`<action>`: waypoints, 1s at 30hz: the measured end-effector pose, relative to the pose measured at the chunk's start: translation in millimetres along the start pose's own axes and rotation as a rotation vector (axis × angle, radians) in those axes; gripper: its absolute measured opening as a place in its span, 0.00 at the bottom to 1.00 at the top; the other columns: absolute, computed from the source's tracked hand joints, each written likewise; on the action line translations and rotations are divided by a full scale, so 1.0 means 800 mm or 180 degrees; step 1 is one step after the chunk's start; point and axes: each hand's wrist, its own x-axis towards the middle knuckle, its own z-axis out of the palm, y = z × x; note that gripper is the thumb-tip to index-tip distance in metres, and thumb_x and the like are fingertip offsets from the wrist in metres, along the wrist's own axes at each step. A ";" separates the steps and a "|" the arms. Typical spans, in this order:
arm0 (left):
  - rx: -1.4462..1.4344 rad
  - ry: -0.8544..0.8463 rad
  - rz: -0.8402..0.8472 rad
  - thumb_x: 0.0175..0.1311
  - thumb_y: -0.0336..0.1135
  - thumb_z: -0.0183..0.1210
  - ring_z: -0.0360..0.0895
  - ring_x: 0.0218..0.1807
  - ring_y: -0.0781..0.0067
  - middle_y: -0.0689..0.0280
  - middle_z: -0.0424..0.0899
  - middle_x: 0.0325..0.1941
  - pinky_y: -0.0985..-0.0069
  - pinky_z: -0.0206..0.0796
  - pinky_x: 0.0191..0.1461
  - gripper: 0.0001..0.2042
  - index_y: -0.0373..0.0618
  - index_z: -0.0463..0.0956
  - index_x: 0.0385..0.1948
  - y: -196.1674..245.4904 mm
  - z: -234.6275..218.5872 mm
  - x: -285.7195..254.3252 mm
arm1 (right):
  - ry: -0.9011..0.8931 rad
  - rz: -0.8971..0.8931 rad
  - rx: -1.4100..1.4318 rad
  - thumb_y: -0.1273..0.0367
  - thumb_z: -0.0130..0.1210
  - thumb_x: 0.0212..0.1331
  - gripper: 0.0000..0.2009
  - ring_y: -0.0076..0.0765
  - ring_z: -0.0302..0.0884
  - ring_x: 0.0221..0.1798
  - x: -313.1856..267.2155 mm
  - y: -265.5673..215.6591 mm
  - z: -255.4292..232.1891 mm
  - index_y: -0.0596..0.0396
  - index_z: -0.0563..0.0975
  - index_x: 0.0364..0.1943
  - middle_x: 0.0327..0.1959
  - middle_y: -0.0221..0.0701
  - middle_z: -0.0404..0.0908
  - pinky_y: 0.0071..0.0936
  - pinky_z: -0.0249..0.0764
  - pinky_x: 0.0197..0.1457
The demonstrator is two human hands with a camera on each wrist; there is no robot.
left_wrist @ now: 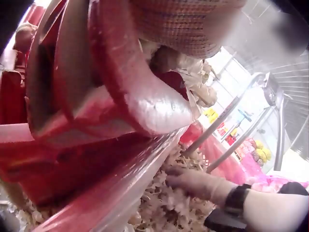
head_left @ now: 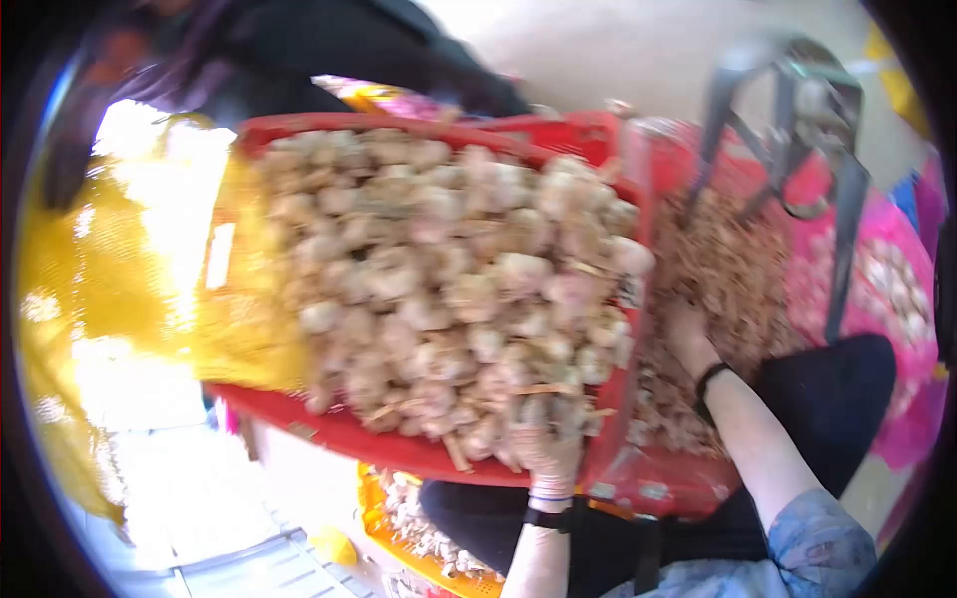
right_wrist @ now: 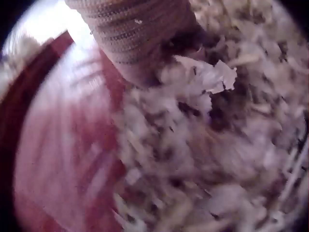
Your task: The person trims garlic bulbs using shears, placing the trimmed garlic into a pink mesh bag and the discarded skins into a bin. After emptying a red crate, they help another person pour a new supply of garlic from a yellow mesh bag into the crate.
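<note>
A large heap of garlic bulbs [head_left: 429,259] fills a red crate [head_left: 399,444]. At the crate's near right corner, my left hand [head_left: 546,448], in a knitted glove, reaches in among the bulbs; its fingers are mostly hidden. The left wrist view shows that glove [left_wrist: 181,26] above the crate's thick red rim [left_wrist: 140,92]. To the right, my right hand [head_left: 690,334] is down in a pile of dry garlic skins [head_left: 728,259]. Its knitted glove [right_wrist: 140,38] shows in the right wrist view, fingertips sunk in the skins, and I cannot tell whether they hold anything.
A grey metal stand [head_left: 788,110] rises from the skins. Pink plastic with loose white cloves [head_left: 892,284] lies at the far right. Yellow mesh [head_left: 249,299] drapes over the crate's left end. Below is an orange crate [head_left: 374,508] of garlic. A person in dark clothes [head_left: 329,50] is beyond.
</note>
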 end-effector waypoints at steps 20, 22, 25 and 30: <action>-0.3970 0.0574 -0.2488 0.64 0.36 0.58 0.74 0.28 0.74 0.69 0.77 0.27 0.78 0.67 0.34 0.06 0.46 0.79 0.38 0.012 -0.035 -0.030 | 0.0378 0.0074 0.8079 0.63 0.47 0.66 0.12 0.23 0.71 0.23 -0.197 -0.024 -0.173 0.55 0.74 0.30 0.33 0.36 0.80 0.17 0.74 0.28; -0.4332 0.0517 -0.2811 0.63 0.37 0.58 0.72 0.26 0.77 0.70 0.76 0.26 0.80 0.64 0.32 0.06 0.48 0.78 0.37 0.013 -0.044 -0.043 | -0.0794 -0.1772 0.7956 0.58 0.45 0.69 0.14 0.25 0.72 0.25 -0.162 -0.050 -0.200 0.54 0.74 0.36 0.35 0.34 0.80 0.15 0.74 0.36; -0.5063 0.0320 -0.3274 0.62 0.39 0.59 0.70 0.25 0.82 0.72 0.76 0.27 0.82 0.59 0.28 0.06 0.50 0.76 0.35 0.023 -0.053 -0.053 | -0.1506 -0.2351 0.7647 0.48 0.45 0.69 0.25 0.31 0.74 0.47 -0.158 -0.141 -0.336 0.53 0.71 0.58 0.48 0.31 0.77 0.30 0.74 0.47; -0.5723 -0.0182 -0.3354 0.65 0.43 0.58 0.70 0.27 0.83 0.75 0.76 0.32 0.86 0.60 0.27 0.11 0.51 0.73 0.44 0.026 -0.121 -0.051 | 0.0114 -0.2879 0.6023 0.50 0.46 0.71 0.27 0.32 0.75 0.55 -0.193 -0.230 -0.440 0.54 0.67 0.64 0.57 0.32 0.76 0.32 0.75 0.56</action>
